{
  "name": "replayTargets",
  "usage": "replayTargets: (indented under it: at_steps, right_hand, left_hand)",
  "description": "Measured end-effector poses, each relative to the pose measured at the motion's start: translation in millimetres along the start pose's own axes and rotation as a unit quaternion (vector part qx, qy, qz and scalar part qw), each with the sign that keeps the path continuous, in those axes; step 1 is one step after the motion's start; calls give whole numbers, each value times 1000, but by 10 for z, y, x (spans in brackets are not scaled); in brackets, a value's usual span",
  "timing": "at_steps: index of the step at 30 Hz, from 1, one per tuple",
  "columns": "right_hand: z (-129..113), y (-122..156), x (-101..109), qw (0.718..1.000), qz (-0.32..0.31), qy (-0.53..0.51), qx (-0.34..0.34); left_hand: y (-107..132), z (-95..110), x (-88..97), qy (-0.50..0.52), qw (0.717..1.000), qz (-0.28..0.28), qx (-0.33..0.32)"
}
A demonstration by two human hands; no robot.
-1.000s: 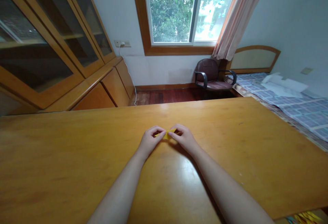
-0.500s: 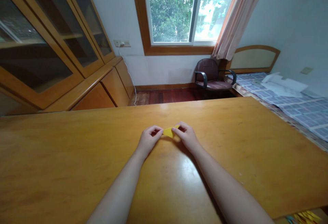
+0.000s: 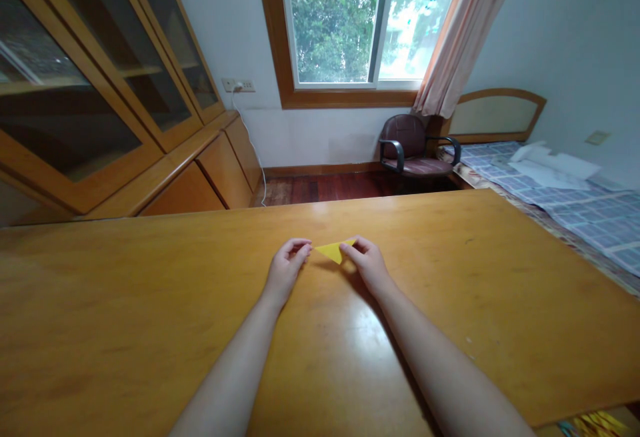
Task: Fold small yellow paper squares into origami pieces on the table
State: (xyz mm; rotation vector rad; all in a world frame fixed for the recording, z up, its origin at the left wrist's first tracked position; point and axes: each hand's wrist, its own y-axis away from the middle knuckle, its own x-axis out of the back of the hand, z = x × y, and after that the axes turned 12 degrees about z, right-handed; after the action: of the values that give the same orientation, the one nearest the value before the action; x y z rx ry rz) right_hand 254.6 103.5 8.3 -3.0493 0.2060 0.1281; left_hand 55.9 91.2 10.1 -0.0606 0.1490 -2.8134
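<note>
A small piece of folded yellow paper point(image 3: 331, 251), roughly triangular, is held just above the wooden table point(image 3: 150, 310). My right hand point(image 3: 367, 263) pinches its right side, thumb on the near face and fingers behind. On the other side, my left hand point(image 3: 287, 269) has its thumb and fingers closed at the paper's pointed left tip. The contact there is very small. The fingers behind the paper are partly hidden.
Past the table's far edge stand a maroon armchair point(image 3: 407, 147) and a bed point(image 3: 575, 203) with white sheets on it. Glass-door cabinets point(image 3: 185, 150) line the left. Some yellow items point(image 3: 597, 422) show below the table's near right edge.
My left hand has shifted left and slightly away from me, to the paper's outer tip. More of the paper shows now, as a flatter triangle. My right hand has barely moved.
</note>
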Motion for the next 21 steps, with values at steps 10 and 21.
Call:
replayTargets:
  at_steps: [10,21]
  right_hand:
    - [-72,52,-59,988,-62,103,100]
    - [-69,70,-64,969,-86,150,174]
  left_hand:
    - [69,105,-34,-121,980,-107,-120]
    - [86,115,-31,-172,961,-128,-175]
